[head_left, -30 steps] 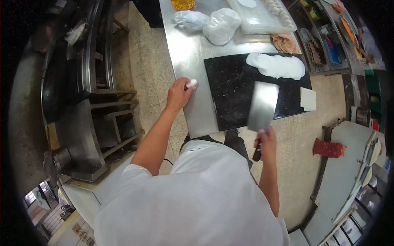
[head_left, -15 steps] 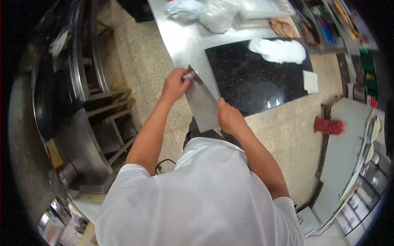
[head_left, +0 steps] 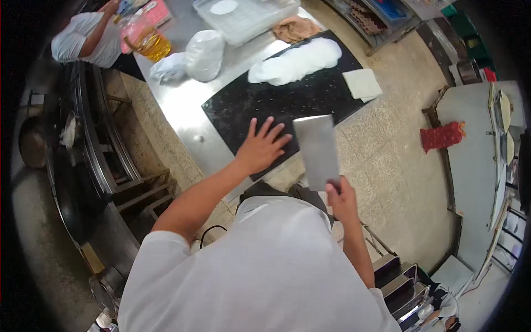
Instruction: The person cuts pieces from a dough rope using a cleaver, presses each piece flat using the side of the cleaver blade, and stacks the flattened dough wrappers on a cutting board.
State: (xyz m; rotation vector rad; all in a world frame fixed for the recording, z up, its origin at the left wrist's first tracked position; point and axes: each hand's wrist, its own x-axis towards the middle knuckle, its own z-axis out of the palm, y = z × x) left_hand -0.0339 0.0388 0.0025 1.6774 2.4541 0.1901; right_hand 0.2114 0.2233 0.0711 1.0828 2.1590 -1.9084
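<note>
Fingers spread, my left hand lies over the near edge of the black slab, with nothing in it. My right hand is closed round the handle of a wide cleaver, whose blade points away from me past the slab's near edge. A long white mass rests along the slab's far side. At its right corner sits a pale square piece. A small white lump is on the metal table, left of the slab.
Beyond the slab are two plastic bags, a clear plastic tray, a brown cloth and a jug of yellow oil. Another person stands at the far left. A red mesh bag is at the right.
The cleaver has moved right, away from my left hand. My left hand has let go of the small white lump, opened and shifted onto the slab. The view has turned, bringing another person in.
</note>
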